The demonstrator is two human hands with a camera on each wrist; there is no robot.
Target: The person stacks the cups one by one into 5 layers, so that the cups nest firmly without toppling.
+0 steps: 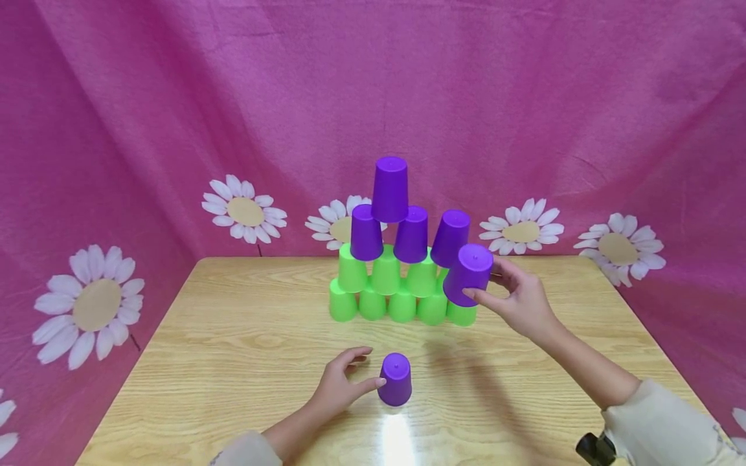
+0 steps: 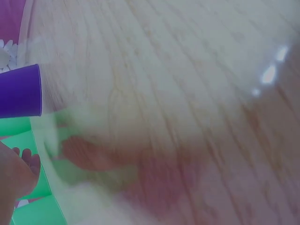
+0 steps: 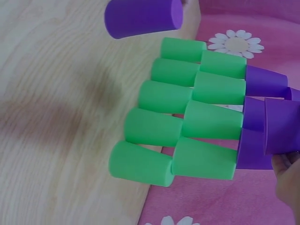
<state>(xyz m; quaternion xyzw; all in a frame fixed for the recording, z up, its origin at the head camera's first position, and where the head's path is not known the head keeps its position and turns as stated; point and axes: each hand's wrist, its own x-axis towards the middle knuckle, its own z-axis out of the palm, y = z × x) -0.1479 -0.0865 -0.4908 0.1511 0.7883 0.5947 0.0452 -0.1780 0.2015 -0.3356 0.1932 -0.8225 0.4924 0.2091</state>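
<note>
My right hand (image 1: 524,301) grips an upside-down purple cup (image 1: 467,275), thumb on its near side, held up in front of the right end of a cup stack. In the right wrist view this held cup (image 3: 282,125) overlaps the stack's purple cups. My left hand (image 1: 335,385) is just left of another upside-down purple cup (image 1: 395,380) standing on the table. Its fingers are spread and loosely bent, the thumb tip at the cup's side; whether it touches, I cannot tell. The stack has two rows of green cups (image 1: 386,270), three purple cups (image 1: 411,234) above, and one purple cup (image 1: 391,189) on top.
A wooden table (image 1: 233,349) carries the stack near its back edge. Behind and beside it hangs a pink cloth (image 1: 466,97) with white daisies. A small black object (image 1: 594,448) is at my right sleeve.
</note>
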